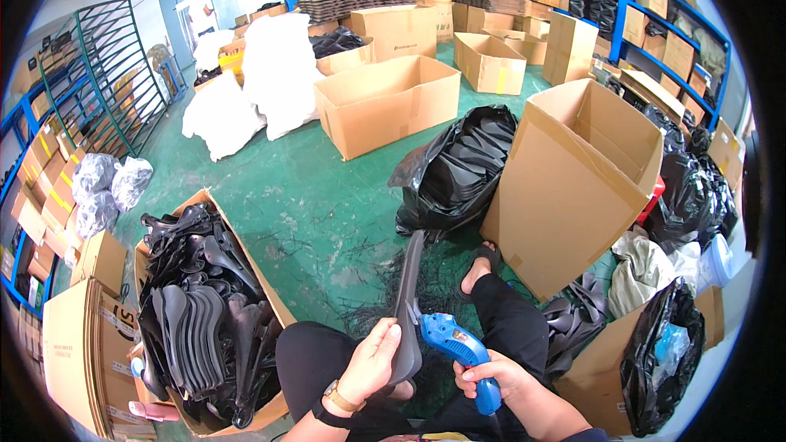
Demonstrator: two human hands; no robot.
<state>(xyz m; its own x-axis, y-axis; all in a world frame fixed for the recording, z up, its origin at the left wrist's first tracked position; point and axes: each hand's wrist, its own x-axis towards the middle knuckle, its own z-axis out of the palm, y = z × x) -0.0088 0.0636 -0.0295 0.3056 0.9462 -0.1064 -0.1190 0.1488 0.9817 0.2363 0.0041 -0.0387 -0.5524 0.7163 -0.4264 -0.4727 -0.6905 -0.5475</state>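
My left hand [372,364] grips the lower part of a long, curved black plastic piece [408,303], narrow at the top and wider below, shaped like a bicycle saddle shell. It stands upright in front of me, its edge turned toward the tool. My right hand [495,376] is wrapped round the handle of a blue handheld power tool [454,340]. The tool's front end is right beside the piece's right edge; whether they touch, I cannot tell. Black shavings [372,290] lie scattered on the floor just beyond the piece.
At my left, an open cardboard box [274,295] holds many similar black pieces [188,327]. A black plastic bag [458,168] of black pieces and a tall carton [565,180] stand ahead right. More black pieces [577,315] lie by my right leg. A person [201,14] stands far back.
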